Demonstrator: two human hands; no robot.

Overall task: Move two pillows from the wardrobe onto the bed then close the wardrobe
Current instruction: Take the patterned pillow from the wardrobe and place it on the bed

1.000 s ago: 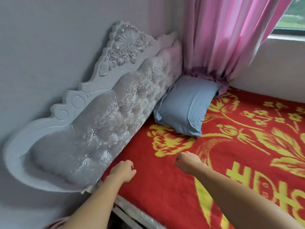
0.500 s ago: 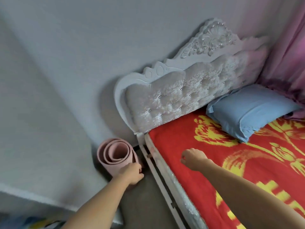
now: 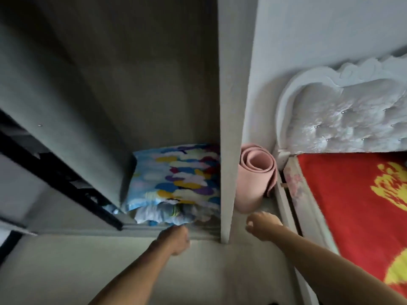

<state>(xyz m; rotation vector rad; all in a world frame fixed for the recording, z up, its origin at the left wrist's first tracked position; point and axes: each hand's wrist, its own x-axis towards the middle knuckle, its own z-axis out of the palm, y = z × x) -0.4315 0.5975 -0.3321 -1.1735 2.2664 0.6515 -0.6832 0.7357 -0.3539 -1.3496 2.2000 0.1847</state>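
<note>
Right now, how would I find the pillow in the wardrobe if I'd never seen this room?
Start at the open wardrobe left of the bed. Look down at its floor, just inside the right wall panel: the pillow lies there, on top of some crumpled cloth. It is blue with bright yellow, purple and white patches, unlike the plain pink rolled mat outside the wardrobe.

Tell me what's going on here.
A person faces an open wardrobe beside the bed. A colourful patterned pillow lies on its bottom shelf. The left hand reaches toward it, loosely closed and empty; the right hand hovers near a rolled pink mat. Nothing is held yet.
</note>
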